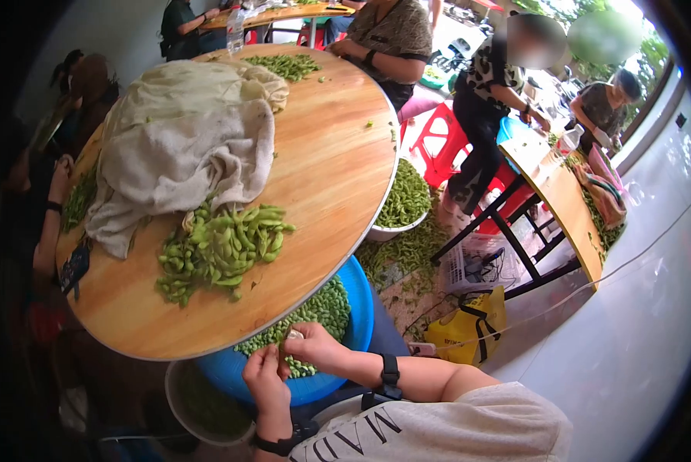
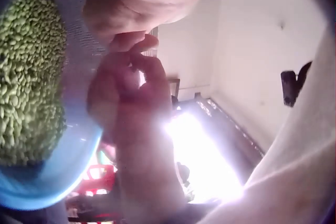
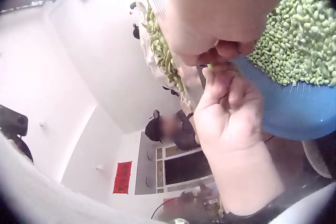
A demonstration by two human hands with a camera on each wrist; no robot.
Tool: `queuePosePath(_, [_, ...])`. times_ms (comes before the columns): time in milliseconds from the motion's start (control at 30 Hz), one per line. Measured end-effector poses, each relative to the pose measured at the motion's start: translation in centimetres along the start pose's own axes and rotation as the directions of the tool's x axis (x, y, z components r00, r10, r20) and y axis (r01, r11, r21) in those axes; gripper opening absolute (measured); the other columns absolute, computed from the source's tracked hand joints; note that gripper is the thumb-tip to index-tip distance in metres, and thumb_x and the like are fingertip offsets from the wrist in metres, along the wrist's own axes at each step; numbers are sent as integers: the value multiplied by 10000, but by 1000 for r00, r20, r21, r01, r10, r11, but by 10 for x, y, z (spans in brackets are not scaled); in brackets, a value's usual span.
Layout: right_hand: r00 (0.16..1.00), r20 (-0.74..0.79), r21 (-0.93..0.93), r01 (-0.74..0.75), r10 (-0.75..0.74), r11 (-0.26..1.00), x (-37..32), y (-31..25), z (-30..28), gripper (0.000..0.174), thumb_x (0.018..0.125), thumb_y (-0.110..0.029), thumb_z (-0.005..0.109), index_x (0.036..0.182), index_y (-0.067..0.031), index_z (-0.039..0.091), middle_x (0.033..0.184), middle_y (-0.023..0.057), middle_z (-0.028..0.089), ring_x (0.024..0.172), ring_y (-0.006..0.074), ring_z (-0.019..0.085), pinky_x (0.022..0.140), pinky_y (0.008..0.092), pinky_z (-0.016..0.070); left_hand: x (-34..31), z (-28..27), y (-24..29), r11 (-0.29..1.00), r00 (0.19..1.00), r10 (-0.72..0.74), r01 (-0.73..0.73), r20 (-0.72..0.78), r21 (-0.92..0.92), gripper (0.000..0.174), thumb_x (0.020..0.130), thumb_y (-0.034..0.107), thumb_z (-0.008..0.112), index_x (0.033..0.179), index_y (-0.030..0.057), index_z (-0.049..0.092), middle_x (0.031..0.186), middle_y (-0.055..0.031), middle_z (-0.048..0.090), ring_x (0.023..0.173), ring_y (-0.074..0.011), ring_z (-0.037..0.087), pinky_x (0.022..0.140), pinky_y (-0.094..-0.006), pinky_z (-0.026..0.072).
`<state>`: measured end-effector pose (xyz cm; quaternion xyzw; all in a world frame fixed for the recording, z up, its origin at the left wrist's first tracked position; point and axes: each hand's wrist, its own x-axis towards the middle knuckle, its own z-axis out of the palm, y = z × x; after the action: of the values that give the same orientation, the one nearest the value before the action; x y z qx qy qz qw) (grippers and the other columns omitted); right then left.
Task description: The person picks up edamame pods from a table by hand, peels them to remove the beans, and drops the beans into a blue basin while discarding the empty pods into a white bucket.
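My left hand [image 1: 267,381] and right hand [image 1: 314,348] meet fingertip to fingertip above the blue basin [image 1: 363,308]. Between their pinching fingers a small green bit of a soybean pod [image 3: 211,66] shows in the right wrist view; the fingers hide most of it. Something whitish sits at the right thumb in the head view. Shelled green soybeans [image 1: 326,308] fill the basin below the hands. On the round wooden table [image 1: 322,177], near its front edge, lies a pile of unshelled pods [image 1: 222,250].
A crumpled pale cloth [image 1: 191,138] covers much of the table, with more pods [image 1: 287,66] behind. A bucket [image 1: 207,408] stands below the basin. To the right are a bowl of pods [image 1: 403,196], a yellow bag [image 1: 468,327] and a second table [image 1: 549,177]. Several people sit or stand around.
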<state>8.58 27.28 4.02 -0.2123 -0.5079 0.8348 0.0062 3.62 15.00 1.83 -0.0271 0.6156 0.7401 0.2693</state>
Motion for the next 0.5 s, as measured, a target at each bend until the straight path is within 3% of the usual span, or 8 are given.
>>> queuePosePath(67, [1000,-5,14,22,-22,1000,1,12,0,115,789,-133,529,733,-33,523,593,-25,479,516,41,389,453,203,306,1,-2,3,970,989,-149,150,20,-193,76,832,46,539,777,0,565,596,-32,513,450,-96,437,404,-211,312])
queuePosePath(233, [995,95,66,23,-29,998,5,28,-7,50,769,-82,546,793,-39,540,591,-49,438,512,29,365,440,192,267,7,-19,-2,848,933,-307,357,185,-392,74,837,56,538,833,-11,569,630,-59,546,476,-109,470,430,-214,341])
queuePosePath(300, [991,134,-164,48,-26,985,10,25,-16,113,773,-127,575,804,-20,563,608,-36,473,523,49,413,455,214,324,3,-21,-3,929,968,-217,244,122,-280,76,836,58,546,843,-12,573,654,-60,558,476,-106,477,427,-209,335])
queuePosePath(367, [995,50,-587,98,-85,803,11,13,-20,187,772,-184,631,814,-6,591,636,-1,528,572,67,487,501,237,399,0,-23,-3,991,994,-95,99,51,-93,74,838,43,554,881,-18,554,694,-60,571,484,-87,487,424,-196,350])
queuePosePath(400, [957,65,-648,256,-283,717,10,11,-19,212,762,-191,673,819,-2,596,636,12,539,594,63,501,514,232,411,-2,-21,-1,1000,1000,-6,6,25,-14,74,839,30,549,895,-18,539,698,-61,570,488,-82,486,427,-194,360])
queuePosePath(433, [931,126,-642,340,-342,688,6,8,-17,215,761,-192,680,824,-3,598,638,11,546,600,66,508,520,229,415,-5,-18,0,994,997,81,-81,8,69,81,839,17,544,909,-18,523,701,-62,569,492,-77,485,429,-192,370])
queuePosePath(467, [899,184,-630,419,-398,654,3,3,-13,219,761,-192,688,828,-3,600,640,10,552,606,69,516,526,225,419,-9,-14,1,974,986,166,-164,-1,154,92,839,4,539,923,-17,508,705,-63,568,496,-71,484,431,-190,380])
queuePosePath(500, [934,178,-592,353,-310,724,1,1,-12,210,762,-187,688,827,-7,602,641,5,552,599,69,515,520,223,416,-13,-9,6,974,984,175,-177,25,143,137,833,-29,529,952,-4,465,725,-67,565,499,-66,479,448,-190,405])
